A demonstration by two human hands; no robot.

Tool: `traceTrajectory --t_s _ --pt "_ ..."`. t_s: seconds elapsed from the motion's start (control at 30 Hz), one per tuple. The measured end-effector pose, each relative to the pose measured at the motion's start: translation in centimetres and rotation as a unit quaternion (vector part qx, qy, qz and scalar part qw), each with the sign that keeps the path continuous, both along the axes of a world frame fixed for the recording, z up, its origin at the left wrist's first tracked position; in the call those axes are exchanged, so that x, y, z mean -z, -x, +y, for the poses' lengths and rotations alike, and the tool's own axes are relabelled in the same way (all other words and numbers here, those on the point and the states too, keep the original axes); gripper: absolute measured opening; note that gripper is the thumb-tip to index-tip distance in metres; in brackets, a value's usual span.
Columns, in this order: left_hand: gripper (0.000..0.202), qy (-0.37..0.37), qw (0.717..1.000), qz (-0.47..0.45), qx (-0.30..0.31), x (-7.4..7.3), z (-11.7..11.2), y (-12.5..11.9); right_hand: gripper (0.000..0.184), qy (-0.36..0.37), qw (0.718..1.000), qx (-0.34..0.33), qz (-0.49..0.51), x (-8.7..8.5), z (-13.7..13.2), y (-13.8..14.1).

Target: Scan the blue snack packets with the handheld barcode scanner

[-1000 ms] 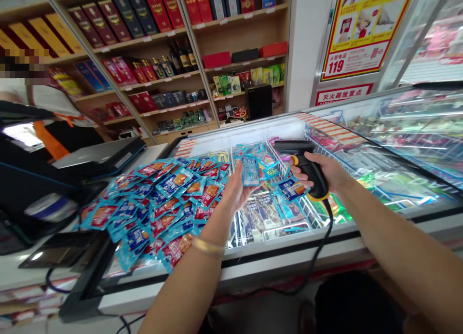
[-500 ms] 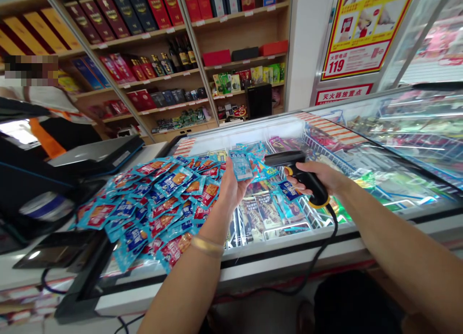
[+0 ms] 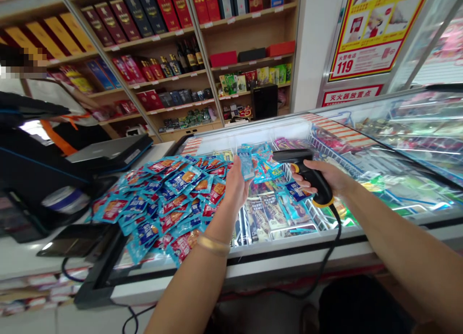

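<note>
My left hand [image 3: 236, 187] holds a small light-blue snack packet [image 3: 246, 163] upright over the glass lid of a chest freezer [image 3: 289, 247]. A gold bangle sits on that wrist. My right hand [image 3: 327, 175] grips a black barcode scanner [image 3: 302, 166] with a yellow ring and a black cable; its head points left at the packet, a few centimetres away. A big heap of blue and red snack packets [image 3: 170, 199] lies on the lid just left of my left hand. A smaller scatter of blue packets [image 3: 267, 167] lies under the scanner.
A black till machine [image 3: 43, 165] and a dark tablet [image 3: 72, 240] stand at the left. A person in an orange apron [image 3: 61, 131] is behind the till. Wooden shelves [image 3: 202, 59] of boxes and bottles fill the back wall. More freezer lids [image 3: 405, 131] stretch to the right.
My left hand has shifted the blue packet slightly left and up, closer to the heap. The scanner has stayed aimed at it, and the view has panned a little left.
</note>
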State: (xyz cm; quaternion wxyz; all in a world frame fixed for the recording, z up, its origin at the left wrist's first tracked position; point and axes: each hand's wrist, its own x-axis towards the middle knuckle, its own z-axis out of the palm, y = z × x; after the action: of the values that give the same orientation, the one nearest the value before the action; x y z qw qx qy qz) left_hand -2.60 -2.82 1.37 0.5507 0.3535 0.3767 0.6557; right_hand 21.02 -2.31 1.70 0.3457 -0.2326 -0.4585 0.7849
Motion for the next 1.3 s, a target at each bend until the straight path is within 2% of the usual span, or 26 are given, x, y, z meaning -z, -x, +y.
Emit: traceTrajectory --t_s 0.07,0.13,0.2,0.27,0.37,0.43,0.5,0.57,0.63,0.73,0.83,0.9,0.97,1.03,1.17,1.3 --pt "0.040 -0.063 0.992 0.095 -0.059 -0.5 -0.2 1.1 0.026 0.004 1.000 0.011 0.013 -0.2 0.1 0.7" --pt "0.035 -0.126 0.960 0.217 -0.126 -1.4 -0.4 3.2 0.024 0.010 1.000 0.014 0.017 -0.4 0.1 1.8" --pt "0.038 -0.167 0.901 0.355 -0.185 -2.5 -0.6 6.2 0.023 0.016 1.000 0.010 0.020 -0.6 0.1 3.1" --pt "0.044 -0.178 0.815 0.496 -0.239 -3.7 -0.8 9.7 0.023 0.021 0.999 0.001 0.024 -0.8 0.0 4.5" --pt "0.050 -0.141 0.681 0.656 -0.293 -4.9 -1.1 14.9 0.026 0.021 0.999 -0.008 0.033 -1.2 -0.2 6.7" --pt "0.052 -0.091 0.610 0.727 -0.303 -5.2 -1.1 17.6 0.027 0.019 0.999 -0.017 0.036 -1.4 -0.4 8.0" --pt "0.050 -0.030 0.562 0.780 -0.273 -4.9 -1.0 19.4 0.028 0.020 0.998 -0.032 0.039 -1.6 -0.6 8.9" --pt "0.050 0.016 0.539 0.812 -0.223 -4.4 -1.0 20.5 0.028 0.024 0.998 -0.043 0.042 -1.8 -0.8 9.5" --pt "0.051 0.027 0.530 0.824 -0.198 -4.0 -1.1 21.0 0.027 0.030 0.998 -0.039 0.040 -1.8 -0.8 9.7" --pt "0.055 0.009 0.518 0.827 -0.219 -4.2 -1.5 20.8 0.023 0.039 0.998 -0.014 0.043 -1.6 -0.6 9.4" --pt "0.056 -0.005 0.518 0.819 -0.248 -4.8 -2.0 19.6 0.022 0.035 0.998 0.008 0.049 -1.4 -0.2 8.5" --pt "0.056 -0.026 0.530 0.805 -0.265 -4.9 -2.0 18.0 0.023 0.029 0.998 0.017 0.049 -1.4 0.1 7.6" --pt "0.055 -0.072 0.554 0.787 -0.261 -4.6 -1.8 15.6 0.023 0.021 0.998 0.030 0.048 -1.6 0.3 6.2" --pt "0.056 -0.133 0.585 0.767 -0.225 -4.0 -1.7 12.3 0.022 0.010 0.998 0.053 0.045 -1.6 0.6 4.3" --pt "0.058 -0.199 0.641 0.737 -0.085 -1.9 -1.8 3.9 0.024 -0.002 0.994 0.102 0.033 -1.3 1.0 -0.1" --pt "0.072 -0.217 0.673 0.704 0.062 0.2 -2.2 -3.5 0.024 -0.009 0.990 0.138 0.026 -0.5 1.0 -3.2"
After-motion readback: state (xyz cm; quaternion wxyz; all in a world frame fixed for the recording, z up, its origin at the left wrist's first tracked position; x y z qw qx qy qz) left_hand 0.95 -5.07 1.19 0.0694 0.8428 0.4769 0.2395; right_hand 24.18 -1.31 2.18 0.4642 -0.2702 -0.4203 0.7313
